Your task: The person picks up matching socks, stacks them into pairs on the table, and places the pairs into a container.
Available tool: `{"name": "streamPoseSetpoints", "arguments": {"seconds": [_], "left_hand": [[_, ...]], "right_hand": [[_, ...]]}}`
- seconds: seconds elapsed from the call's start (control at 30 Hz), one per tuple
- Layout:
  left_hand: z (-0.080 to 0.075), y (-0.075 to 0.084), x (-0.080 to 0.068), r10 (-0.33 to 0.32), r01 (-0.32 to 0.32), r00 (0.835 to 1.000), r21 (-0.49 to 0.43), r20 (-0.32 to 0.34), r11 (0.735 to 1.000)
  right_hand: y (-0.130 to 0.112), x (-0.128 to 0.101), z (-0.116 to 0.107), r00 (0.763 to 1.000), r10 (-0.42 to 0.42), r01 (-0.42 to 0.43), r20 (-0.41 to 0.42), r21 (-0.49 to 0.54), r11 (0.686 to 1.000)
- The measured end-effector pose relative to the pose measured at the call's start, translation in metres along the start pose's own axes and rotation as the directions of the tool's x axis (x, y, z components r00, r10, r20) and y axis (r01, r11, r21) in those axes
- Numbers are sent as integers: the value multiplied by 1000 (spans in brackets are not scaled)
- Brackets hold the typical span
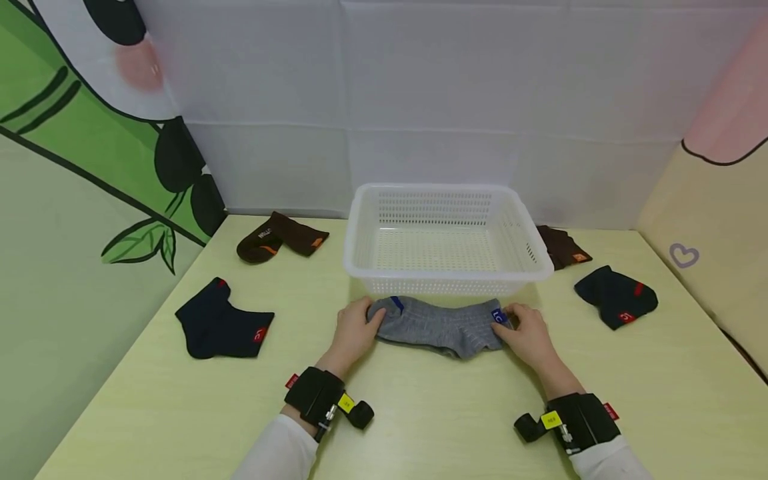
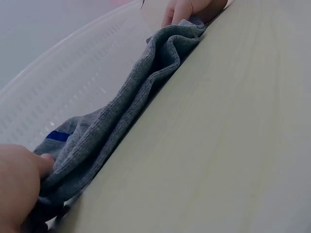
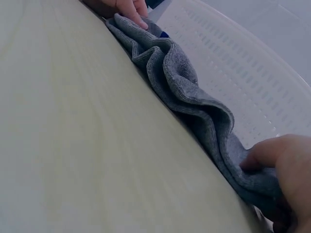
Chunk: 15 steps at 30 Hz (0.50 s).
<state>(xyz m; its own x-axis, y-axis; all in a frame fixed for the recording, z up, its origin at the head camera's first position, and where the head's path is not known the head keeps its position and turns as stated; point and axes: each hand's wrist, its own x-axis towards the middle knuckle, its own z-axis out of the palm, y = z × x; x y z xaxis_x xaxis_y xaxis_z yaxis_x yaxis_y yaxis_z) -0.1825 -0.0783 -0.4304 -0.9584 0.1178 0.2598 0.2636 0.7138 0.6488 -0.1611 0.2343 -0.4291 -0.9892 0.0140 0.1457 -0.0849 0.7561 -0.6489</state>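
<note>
**Grey sock stretched crosswise, one grip at each end**

From the head view I see the ribbed grey knit sock point(image 1: 441, 325) lying on the pale yellow-green counter point(image 1: 420, 413), just in front of the white perforated plastic basket point(image 1: 447, 237). Its long axis runs left to right. My left hand point(image 1: 353, 331) pinches the left end, my right hand point(image 1: 528, 333) the right end, both equally near.

The left wrist view shows the sock point(image 2: 126, 116) in rumpled folds beside the basket wall point(image 2: 58, 92); the right wrist view shows fingers point(image 3: 265, 155) pressed into the fabric, which the head view cannot.
</note>
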Motion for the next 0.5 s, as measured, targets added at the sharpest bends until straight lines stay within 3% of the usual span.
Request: {"name": "streamPoseSetpoints", "arguments": {"seconds": [0.1,0.2,0.3,0.5], "left_hand": [[0,1,0,-15,18,999,-115,31,993],[0,2,1,-59,66,998,-237,35,969],[1,2,3,-117,112,993,-357,7,928],[1,1,8,-198,153,980,-529,-29,835]], "right_hand": [[-3,-1,-1,999,33,-32,-5,97,995],[-5,-1,-1,997,71,-67,-15,197,978],[-7,0,-1,995,99,-91,-9,304,948],[-10,-1,-2,988,148,-153,51,504,850]]}}
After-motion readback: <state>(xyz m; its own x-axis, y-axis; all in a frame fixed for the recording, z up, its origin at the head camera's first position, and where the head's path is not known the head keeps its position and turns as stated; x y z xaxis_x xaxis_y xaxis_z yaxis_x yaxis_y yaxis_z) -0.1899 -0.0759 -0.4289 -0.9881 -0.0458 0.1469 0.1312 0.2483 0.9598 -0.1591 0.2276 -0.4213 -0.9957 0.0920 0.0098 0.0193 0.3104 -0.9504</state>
